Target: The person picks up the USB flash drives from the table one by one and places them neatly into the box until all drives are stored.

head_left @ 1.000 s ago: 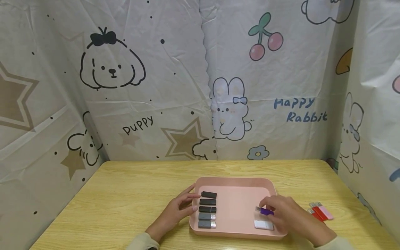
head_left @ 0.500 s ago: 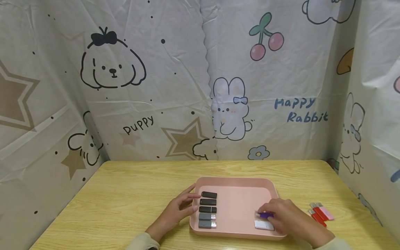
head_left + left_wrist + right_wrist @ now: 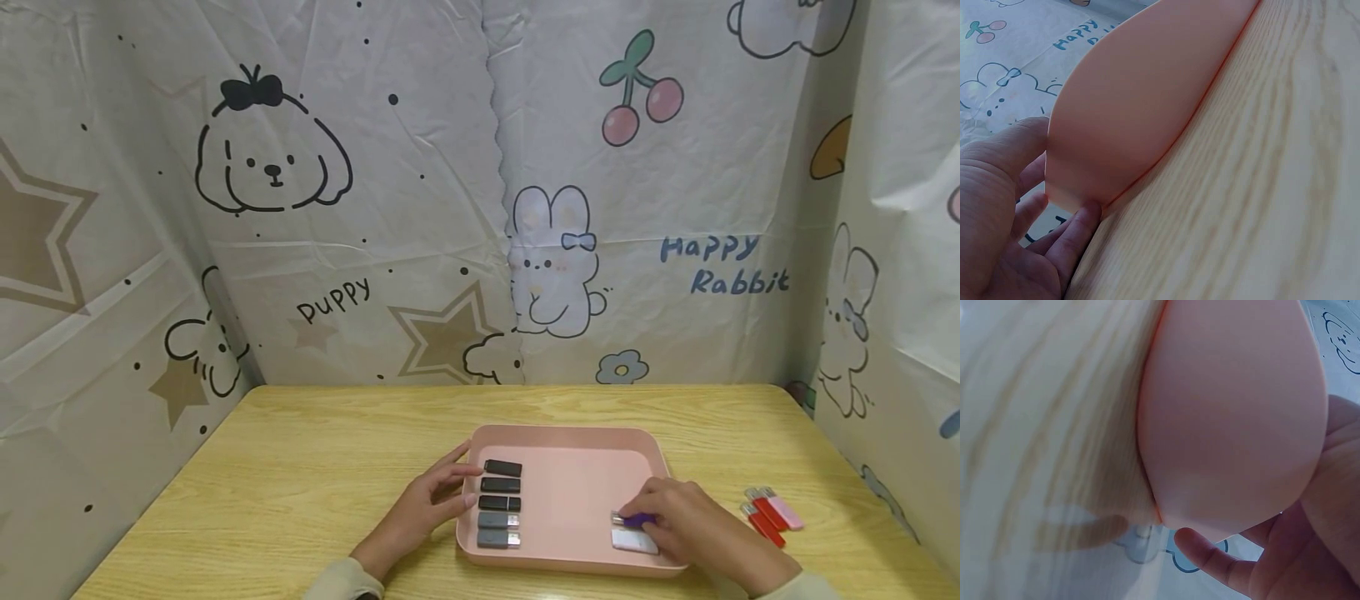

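Observation:
In the head view, my right hand (image 3: pixel 682 517) pinches a purple USB flash drive (image 3: pixel 636 520) low over the right side of the pink tray (image 3: pixel 570 567). Just below it lies a white flash drive (image 3: pixel 634 542), parallel and very close. My left hand (image 3: pixel 423 504) holds the tray's left edge, thumb and index finger at the rim. The left wrist view shows those fingers (image 3: pixel 1079 231) against the outer wall. Along the tray's left side, black flash drives (image 3: pixel 500 485) and grey ones (image 3: pixel 497 539) lie in a column. In the right wrist view the tray wall hides the purple drive.
On the table right of the tray lie red flash drives (image 3: pixel 767 527) and a pink one (image 3: pixel 786 512), close together. The wooden table (image 3: pixel 337 450) is bordered by a printed cloth (image 3: pixel 420 208) at the back and sides.
My right hand has lowered the purple flash drive and turned it level, bringing it alongside the white one. The left hand and the tray stay in place.

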{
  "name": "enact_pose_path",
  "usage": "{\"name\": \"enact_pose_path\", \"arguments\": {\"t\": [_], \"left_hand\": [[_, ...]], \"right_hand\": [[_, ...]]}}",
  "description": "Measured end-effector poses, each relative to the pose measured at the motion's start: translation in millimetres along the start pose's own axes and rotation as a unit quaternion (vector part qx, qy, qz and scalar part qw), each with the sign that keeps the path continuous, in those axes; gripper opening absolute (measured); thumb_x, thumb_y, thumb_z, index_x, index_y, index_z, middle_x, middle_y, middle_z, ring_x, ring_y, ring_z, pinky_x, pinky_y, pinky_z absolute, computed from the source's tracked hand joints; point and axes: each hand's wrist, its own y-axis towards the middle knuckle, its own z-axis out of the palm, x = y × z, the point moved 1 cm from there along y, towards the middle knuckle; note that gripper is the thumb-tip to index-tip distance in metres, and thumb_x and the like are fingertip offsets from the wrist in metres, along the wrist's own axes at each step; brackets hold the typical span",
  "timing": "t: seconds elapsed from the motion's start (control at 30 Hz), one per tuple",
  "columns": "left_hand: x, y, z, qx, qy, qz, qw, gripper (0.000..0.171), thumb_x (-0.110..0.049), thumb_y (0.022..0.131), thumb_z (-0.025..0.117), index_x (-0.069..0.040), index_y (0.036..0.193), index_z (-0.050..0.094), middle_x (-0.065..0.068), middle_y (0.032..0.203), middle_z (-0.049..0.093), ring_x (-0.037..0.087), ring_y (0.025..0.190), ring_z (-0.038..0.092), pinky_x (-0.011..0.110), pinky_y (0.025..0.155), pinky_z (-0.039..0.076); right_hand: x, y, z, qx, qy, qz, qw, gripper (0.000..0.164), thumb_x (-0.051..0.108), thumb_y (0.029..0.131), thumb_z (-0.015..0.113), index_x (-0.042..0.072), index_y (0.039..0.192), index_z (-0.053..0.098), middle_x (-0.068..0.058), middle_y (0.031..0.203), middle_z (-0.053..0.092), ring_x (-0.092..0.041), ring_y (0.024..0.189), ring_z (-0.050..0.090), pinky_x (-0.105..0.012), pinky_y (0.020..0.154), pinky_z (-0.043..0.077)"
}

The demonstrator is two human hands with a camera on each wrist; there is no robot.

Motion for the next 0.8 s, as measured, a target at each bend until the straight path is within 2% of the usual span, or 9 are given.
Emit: {"name": "enact_pose_path", "arguments": {"t": [0.47,0.67,0.8], "left_hand": [[-1.1,-0.9,0.4,0.001,0.000,0.000,1.0000,0.038,-0.026,0.092,0.067,-0.012,0.127,0.061,-0.003,0.158,0.024,0.026,0.134,0.041,0.038,0.108,0.037],[-1.5,-0.2,0.2,0.001,0.003,-0.003,1.0000,0.038,-0.026,0.092,0.066,-0.013,0.127,0.062,-0.003,0.158,0.024,0.026,0.135,0.041,0.038,0.108,0.036],[-1.0,-0.3,0.1,0.001,0.005,-0.005,1.0000,0.037,-0.026,0.093,0.066,-0.013,0.127,0.062,-0.004,0.158,0.024,0.026,0.135,0.041,0.038,0.108,0.036]], "right_hand": [[-1.4,-0.3,2.1,-0.013,0.013,-0.017,1.000,0.020,0.006,0.087,0.067,0.016,0.102,0.077,0.012,0.092,0.062,0.001,0.079,0.054,-0.022,0.071,0.053],[-1.3,-0.6,1.8,-0.017,0.013,-0.017,1.000,0.016,0.017,0.089,0.069,0.017,0.102,0.077,0.014,0.093,0.062,-0.001,0.080,0.054,-0.022,0.071,0.052],[-0.3,-0.9,0.6,-0.008,0.021,-0.009,1.000,0.020,0.028,0.089,0.070,0.017,0.104,0.076,0.015,0.094,0.061,-0.002,0.082,0.055,-0.023,0.073,0.052]]}}
